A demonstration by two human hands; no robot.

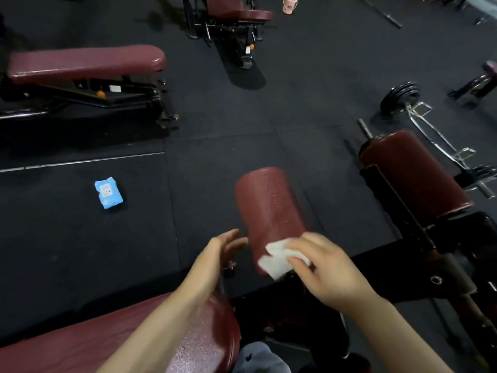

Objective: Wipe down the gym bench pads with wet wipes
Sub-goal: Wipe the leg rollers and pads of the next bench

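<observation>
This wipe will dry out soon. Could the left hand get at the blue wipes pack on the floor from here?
Probably not without stooping. The left hand hovers open beside the roller pad, while the wipes pack lies on the floor mat well off to its left and lower down. Nothing blocks the way.

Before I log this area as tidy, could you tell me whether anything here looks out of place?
Yes: the blue wet wipes pack lies on the black floor mat, left of the roller pad being wiped, apart from any bench. A pink bucket also stands on the floor at the far end. Nothing looks spilled or damaged.
</observation>
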